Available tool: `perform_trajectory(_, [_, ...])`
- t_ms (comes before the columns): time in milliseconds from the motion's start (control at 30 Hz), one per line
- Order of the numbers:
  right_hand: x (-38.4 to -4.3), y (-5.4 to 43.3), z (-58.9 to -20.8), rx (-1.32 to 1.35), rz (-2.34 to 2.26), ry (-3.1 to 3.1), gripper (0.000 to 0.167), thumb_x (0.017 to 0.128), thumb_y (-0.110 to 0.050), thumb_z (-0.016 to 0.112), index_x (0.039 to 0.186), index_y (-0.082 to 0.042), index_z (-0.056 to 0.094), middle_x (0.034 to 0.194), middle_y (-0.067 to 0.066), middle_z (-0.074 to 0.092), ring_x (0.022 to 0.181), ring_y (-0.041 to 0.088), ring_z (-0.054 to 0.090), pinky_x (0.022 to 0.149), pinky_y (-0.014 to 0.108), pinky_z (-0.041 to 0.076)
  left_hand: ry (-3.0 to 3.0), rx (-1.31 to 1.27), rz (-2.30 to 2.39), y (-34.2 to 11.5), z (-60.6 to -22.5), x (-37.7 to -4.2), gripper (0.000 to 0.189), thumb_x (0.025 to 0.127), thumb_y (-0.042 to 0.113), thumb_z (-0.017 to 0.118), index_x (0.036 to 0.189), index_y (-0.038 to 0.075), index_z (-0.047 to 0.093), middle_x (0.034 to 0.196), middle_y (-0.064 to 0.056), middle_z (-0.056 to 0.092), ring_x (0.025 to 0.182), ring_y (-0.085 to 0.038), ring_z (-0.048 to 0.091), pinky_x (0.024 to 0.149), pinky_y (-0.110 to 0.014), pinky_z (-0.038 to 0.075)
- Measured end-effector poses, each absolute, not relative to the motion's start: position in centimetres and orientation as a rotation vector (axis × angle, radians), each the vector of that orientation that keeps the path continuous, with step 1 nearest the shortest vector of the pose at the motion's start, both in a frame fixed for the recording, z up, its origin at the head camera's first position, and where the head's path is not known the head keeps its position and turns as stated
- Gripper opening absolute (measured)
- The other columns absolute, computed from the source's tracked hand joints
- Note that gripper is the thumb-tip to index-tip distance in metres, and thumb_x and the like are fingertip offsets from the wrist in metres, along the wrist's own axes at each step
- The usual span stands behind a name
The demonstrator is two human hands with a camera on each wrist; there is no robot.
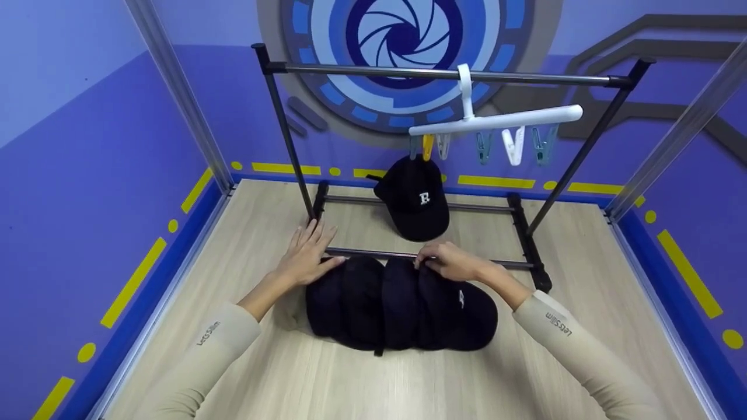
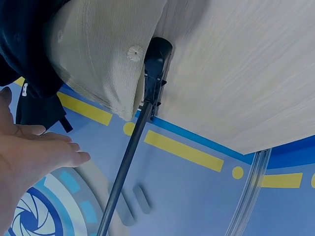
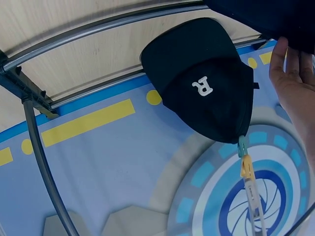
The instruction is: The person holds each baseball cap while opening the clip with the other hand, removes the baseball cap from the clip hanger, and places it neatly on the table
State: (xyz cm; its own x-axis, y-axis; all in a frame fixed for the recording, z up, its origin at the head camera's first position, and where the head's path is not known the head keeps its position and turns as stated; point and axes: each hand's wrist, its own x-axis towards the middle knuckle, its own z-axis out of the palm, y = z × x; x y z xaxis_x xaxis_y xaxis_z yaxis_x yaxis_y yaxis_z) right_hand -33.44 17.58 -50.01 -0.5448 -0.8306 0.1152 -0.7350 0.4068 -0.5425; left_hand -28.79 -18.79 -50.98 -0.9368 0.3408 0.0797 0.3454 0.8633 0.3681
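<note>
A row of several nested dark caps (image 1: 362, 303) lies on the floor panel, with the front cap's brim toward the right and a small white mark on that cap. At the row's left end sits a beige corduroy cap (image 2: 98, 54). My left hand (image 1: 306, 256) is spread out beside that end, its thumb near the caps' upper edge and its fingers near the rack post. My right hand (image 1: 449, 261) pinches the upper edge of a dark cap (image 3: 275, 19) toward the right of the row; its fingertips are partly hidden in the head view.
Behind the caps stands a metal rack (image 1: 379, 71) with a low front bar. From it hangs a white hanger (image 1: 496, 121) with several clothespins (image 1: 513, 146). A black cap with a white letter R (image 1: 414, 201) hangs clipped at its left end. Blue-purple walls (image 1: 87, 175) enclose the floor.
</note>
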Motion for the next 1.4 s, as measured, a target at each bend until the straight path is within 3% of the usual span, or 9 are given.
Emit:
perform_trajectory(167, [-33.8, 17.8, -49.8, -1.369, -0.892, 2.463, 0.033, 0.096, 0.014, 0.047, 0.108, -0.001, 0.073, 0.109, 0.011, 0.075, 0.108, 0.03, 0.069, 0.094, 0.046, 0.054, -3.031, -0.558, -0.586, -18.7, -51.0, -29.5, 0.076, 0.101, 0.048, 0.057, 0.16, 0.008, 0.031, 0.167, -0.027, 0.02, 0.158, -0.045, 0.008, 0.125, -0.064, 0.002])
perform_trajectory(400, [-35.2, 18.6, -49.2, -1.247, -0.955, 2.447, 0.026, 0.101, 0.003, 0.053, 0.121, 0.0, 0.07, 0.118, 0.016, 0.074, 0.114, 0.033, 0.068, 0.094, 0.048, 0.057, -3.029, -0.586, -0.568, -18.1, -50.2, -30.8, 0.073, 0.103, 0.047, 0.055, 0.16, 0.009, 0.032, 0.167, -0.027, 0.019, 0.158, -0.042, 0.01, 0.125, -0.065, 0.002])
perform_trajectory(667, [-37.0, 19.9, -49.8, -1.234, -0.946, 2.475, 0.029, 0.101, 0.002, 0.054, 0.127, 0.006, 0.065, 0.125, 0.025, 0.069, 0.117, 0.043, 0.065, 0.095, 0.053, 0.055, -3.033, -0.62, -0.491, -17.3, -49.4, -32.2, 0.068, 0.103, 0.044, 0.057, 0.157, 0.007, 0.039, 0.165, -0.028, 0.026, 0.156, -0.045, 0.019, 0.125, -0.064, 0.008])
perform_trajectory(1000, [-39.7, 20.7, -49.9, -1.129, -0.904, 2.589, 0.032, 0.1, 0.003, 0.054, 0.13, 0.013, 0.061, 0.13, 0.031, 0.064, 0.122, 0.049, 0.059, 0.104, 0.062, 0.046, -3.045, -0.684, -0.418, -14.9, -47.9, -35.1, 0.071, 0.102, 0.052, 0.054, 0.158, 0.011, 0.039, 0.164, -0.023, 0.031, 0.156, -0.041, 0.024, 0.126, -0.062, 0.013])
perform_trajectory(1200, [-41.4, 20.6, -49.7, -1.079, -0.826, 2.729, 0.034, 0.099, 0.0, 0.058, 0.13, 0.012, 0.061, 0.132, 0.03, 0.064, 0.125, 0.048, 0.059, 0.106, 0.059, 0.045, -2.985, -0.71, -0.435, -13.0, -47.3, -37.1, 0.067, 0.101, 0.05, 0.057, 0.152, 0.008, 0.048, 0.157, -0.022, 0.046, 0.147, -0.043, 0.039, 0.119, -0.065, 0.027])
perform_trajectory(1400, [-42.9, 19.6, -49.6, -1.052, -0.795, 2.779, 0.035, 0.099, -0.001, 0.058, 0.132, 0.013, 0.06, 0.133, 0.031, 0.063, 0.128, 0.048, 0.057, 0.106, 0.058, 0.046, -2.918, -0.666, -0.607, -10.8, -46.6, -39.8, 0.056, 0.101, 0.038, 0.063, 0.146, 0.006, 0.053, 0.147, -0.02, 0.056, 0.138, -0.042, 0.05, 0.113, -0.061, 0.039])
